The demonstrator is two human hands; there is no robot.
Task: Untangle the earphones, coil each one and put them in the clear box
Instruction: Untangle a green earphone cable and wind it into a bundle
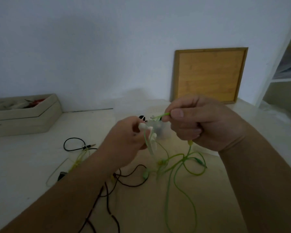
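Light was dim and bluish, the picture soft throughout. A faint shadow lay on the wall (134,96); lines near the frame's sides bowed.

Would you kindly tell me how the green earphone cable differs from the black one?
The green cable is held up between the left hand and right hand; the black cable lies untouched on the table. Green hangs in strands; black forms a flat loop. Both are loose, outside the clear box.

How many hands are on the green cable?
2. The left hand grips the green cable beside white earbuds; the right hand pinches it higher, to the right.
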